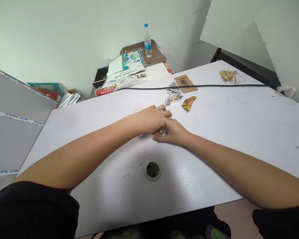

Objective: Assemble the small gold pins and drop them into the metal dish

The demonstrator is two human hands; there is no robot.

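Observation:
At the middle of the white table, my left hand [151, 120] reaches over a small clear container with gold, shiny contents [158, 132], its fingers curled down over the top. My right hand [174, 131] is wrapped around the container's right side, thumb toward me. Most of the container is hidden by the two hands. A small clear piece [141, 135] shows just under my left wrist; I cannot tell what it is. Beyond my hands lie a gold foil packet [188, 103] and a clear and silver packet with a bit of gold [173, 98].
A black cable [144, 88] crosses the far side of the table [109, 186]. Behind the packets lies a brown card [185, 83]; a clear bag with gold pieces [229, 76] is at far right. A round cable hole [152, 170] is nearer me. A water bottle [148, 41] stands at the back.

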